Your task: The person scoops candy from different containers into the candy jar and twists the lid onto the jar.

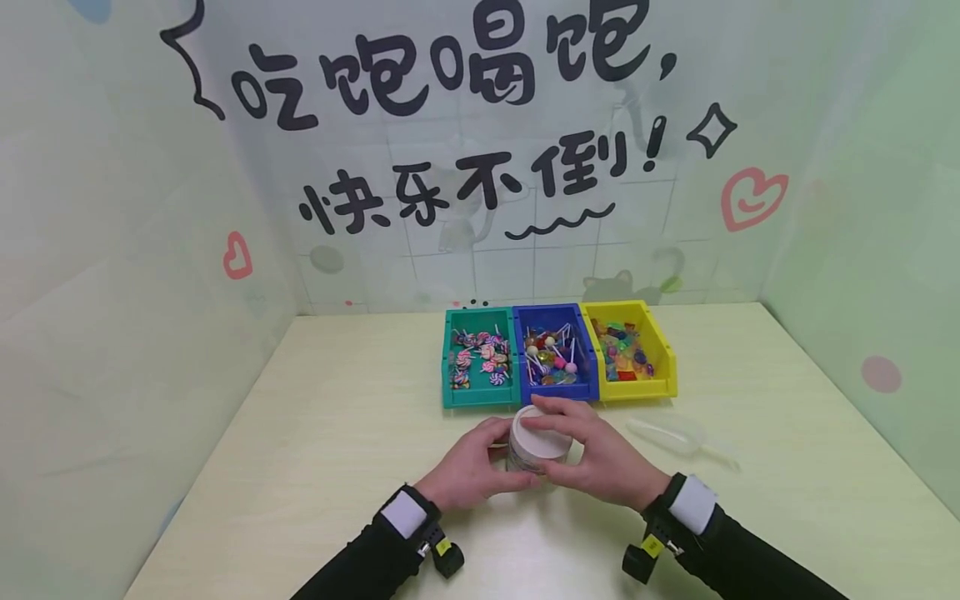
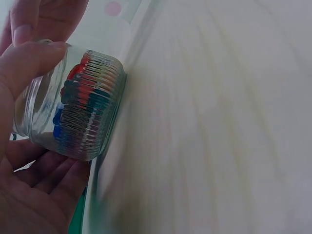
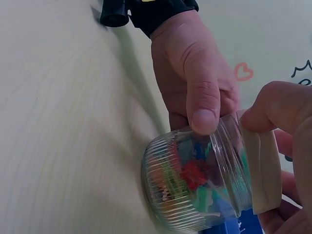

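While the left hand grips a glass jar to steady it on the table, the right hand clasps its white lid, candy bins lined up beyond.

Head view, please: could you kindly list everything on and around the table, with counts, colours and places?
glass jar: one, clear ribbed, coloured sweets inside, table front centre, between both hands
lid: one, cream, on the jar mouth
green bin: one, swirl lollipops, leftmost of the row
blue bin: one, ball lollipops, middle
yellow bin: one, mixed sweets, rightmost
scoop: one, clear plastic, right of the jar
table: one, pale wood
left hand: grip on the jar body
right hand: grip on the lid
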